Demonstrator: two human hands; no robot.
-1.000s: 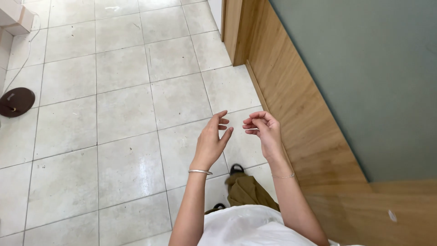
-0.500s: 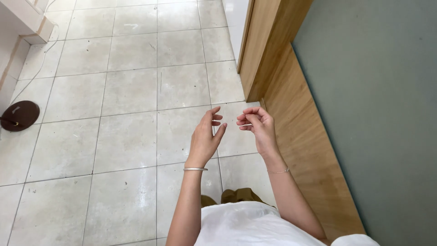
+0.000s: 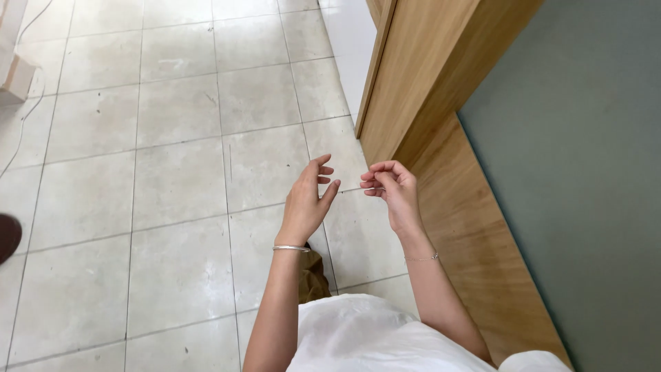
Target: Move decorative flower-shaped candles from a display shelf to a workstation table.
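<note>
Far left edge: a dark rounded object point(image 3: 7, 238) is showing only in part on the floor, kind not readable; above it a thin cable point(image 3: 29, 114) is running down past a pale box-like corner point(image 3: 15, 76). Floor: large pale grey square tiles point(image 3: 172, 207) with dark grout lines, scuffed and speckled. Centre: the left hand point(image 3: 308, 200) is hovering at waist height over the tiles, fingers spread and relaxed, palm turned toward the other hand, grasping nothing; a thin silver metal bangle point(image 3: 291, 248) is sitting on its wrist. Just beside it, not touching, the right hand point(image 3: 392, 193) is curling its fingertips point(image 3: 372, 180) together in a pinch; whether something very fine is being held there is too small to tell. The two hands are facing each other closely, which reads as fine finger work being done between them. A slim chain bracelet point(image 3: 421, 258) is circling the right wrist. Below, a white loose shirt point(image 3: 365, 337) and an olive-brown trouser leg point(image 3: 313, 275) are showing. Right: a light wood panel point(image 3: 441, 103) is rising beside the person, edging a flat grey-green wall face point(image 3: 578, 193).
</note>
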